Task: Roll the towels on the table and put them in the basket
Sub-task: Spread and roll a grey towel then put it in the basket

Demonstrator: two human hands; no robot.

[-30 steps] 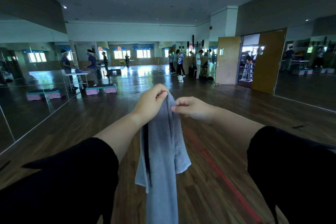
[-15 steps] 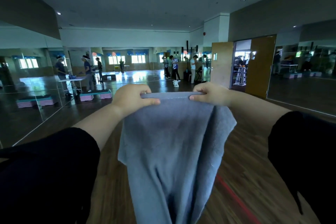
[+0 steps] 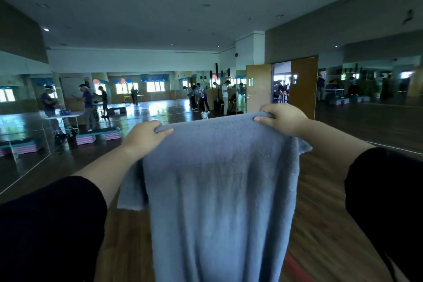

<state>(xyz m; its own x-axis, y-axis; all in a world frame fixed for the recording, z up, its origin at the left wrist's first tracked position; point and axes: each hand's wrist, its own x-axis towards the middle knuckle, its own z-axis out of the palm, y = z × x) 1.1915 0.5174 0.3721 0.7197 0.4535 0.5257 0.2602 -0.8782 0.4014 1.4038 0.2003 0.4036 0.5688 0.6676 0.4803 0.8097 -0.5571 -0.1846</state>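
A grey-blue towel [image 3: 217,190] hangs spread out in front of me, held up in the air by its top edge. My left hand [image 3: 144,136] grips the top left part of that edge, fingers curled over it. My right hand [image 3: 282,118] grips the top right part the same way. The cloth falls straight down past the bottom of the view, with a folded flap behind it at the lower left. No table and no basket are in view.
I face a large hall with a dark wooden floor [image 3: 332,224] and mirrored walls. Several people [image 3: 87,103] stand far off near a small table [image 3: 61,115] and step platforms [image 3: 98,136]. An open brown door [image 3: 303,84] is at the right.
My hands have moved apart along the towel's top edge, from bunched together to wide. The towel went from a narrow hanging strip to a flat spread sheet, raised a little higher.
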